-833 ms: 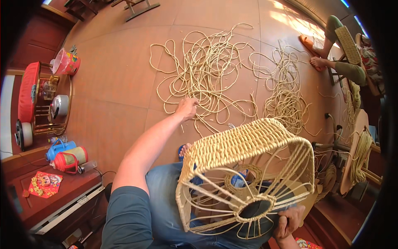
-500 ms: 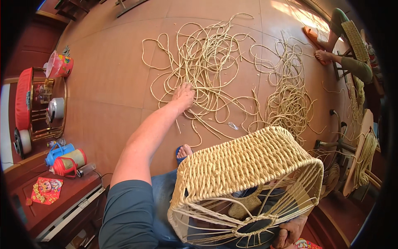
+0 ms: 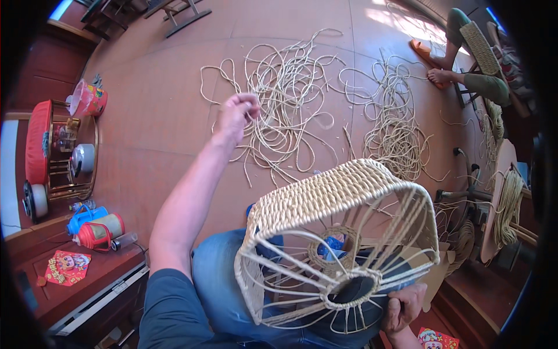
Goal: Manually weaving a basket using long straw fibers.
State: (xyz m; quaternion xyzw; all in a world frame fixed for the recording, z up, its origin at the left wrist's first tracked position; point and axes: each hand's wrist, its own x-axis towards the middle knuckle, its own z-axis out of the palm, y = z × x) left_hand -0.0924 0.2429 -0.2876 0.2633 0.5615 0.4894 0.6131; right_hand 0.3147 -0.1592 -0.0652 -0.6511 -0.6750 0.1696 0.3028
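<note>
- Half-woven basket frame [image 3: 340, 244]: one. Lies tilted on the person's lap, open ribbed end toward the camera; upper wall already woven, lower ribs bare.
- Right hand [image 3: 404, 308]: grip closed around the frame's ring rim at the lower right, the only visible hold on the frame.
- Left hand [image 3: 237, 113]: raised above the floor at arm's length, grip pinched shut on a rattan strand [image 3: 256, 125] that trails down into the heap.
- Loose rattan heaps: two. Larger tangle [image 3: 285, 99] under the left hand; second tangle [image 3: 395, 134] to its right, well apart from the frame.
- Risk 1 (judgement): the pinched strand runs through a knotted pile; pulling could drag neighbouring loops along or snag, and a hard tug may kink or snap it.
- Risk 2 (judgement): with one hand on the rim and the body leaning out, the frame could roll off the lap and bend the bare ribs.
- Risk 3 (judgement): a whipping strand end could catch in the open ribs.
- Surroundings, counted: one red bucket [image 3: 87, 99]; one low stand with a kettle [image 3: 81, 160]; two flasks, blue [image 3: 84, 215] and red [image 3: 99, 232]; one other person's feet [image 3: 442, 70], far right.
</note>
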